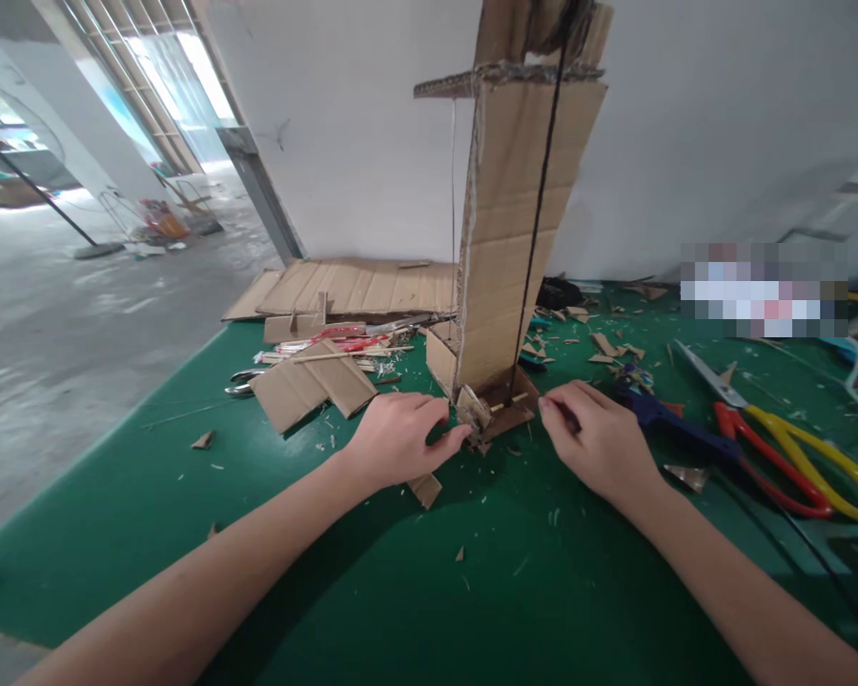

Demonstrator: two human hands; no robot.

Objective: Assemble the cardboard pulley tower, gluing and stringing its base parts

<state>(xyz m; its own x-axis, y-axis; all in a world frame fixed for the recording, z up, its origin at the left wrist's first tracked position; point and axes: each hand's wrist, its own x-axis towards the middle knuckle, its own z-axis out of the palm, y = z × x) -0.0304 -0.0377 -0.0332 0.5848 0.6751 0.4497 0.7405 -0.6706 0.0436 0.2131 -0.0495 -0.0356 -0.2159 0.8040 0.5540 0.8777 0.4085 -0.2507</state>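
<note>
A tall upright cardboard tower (515,219) stands on the green table (400,591), with a black string (540,210) running down its front. My left hand (400,438) is closed in a pinch on a small cardboard piece (473,408) at the tower's base. My right hand (601,438) rests at the base's right side, fingers curled together near a thin wooden stick (509,402); what they hold is hidden.
Flat cardboard sheets (357,286) and folded pieces (315,381) lie at the back left with sticks and a red-handled tool (343,335). Yellow-and-orange scissors (779,438) and a blue tool (672,419) lie right. Scraps litter the mat. The table edge runs along the left.
</note>
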